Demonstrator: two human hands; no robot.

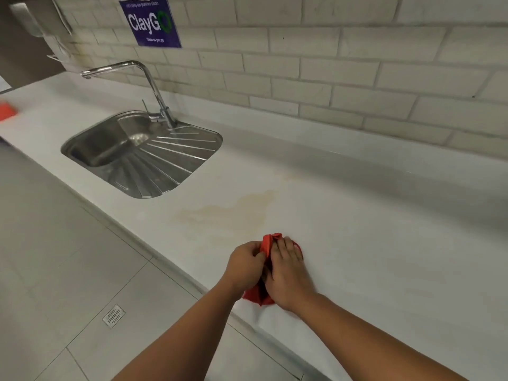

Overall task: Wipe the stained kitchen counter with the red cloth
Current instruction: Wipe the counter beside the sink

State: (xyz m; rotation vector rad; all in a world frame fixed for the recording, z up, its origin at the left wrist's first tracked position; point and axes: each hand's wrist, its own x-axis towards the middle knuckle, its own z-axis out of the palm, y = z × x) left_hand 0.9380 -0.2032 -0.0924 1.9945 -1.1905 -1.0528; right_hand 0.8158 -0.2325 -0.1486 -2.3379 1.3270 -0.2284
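The red cloth (268, 243) lies bunched on the white counter (371, 243) near its front edge. Both hands are on it. My left hand (244, 264) pinches its left side with curled fingers. My right hand (287, 273) lies over the cloth with fingers gripping it; most of the cloth is hidden under the hands. A pale yellow-brown stain (233, 213) spreads on the counter just beyond the cloth, toward the sink.
A steel sink with ribbed drainer (167, 158) and a tall tap (154, 86) sits at the left. A tiled wall (330, 64) backs the counter, with a purple poster (151, 20). Another red object (8, 110) lies at the far left. A floor drain (113, 316) is below.
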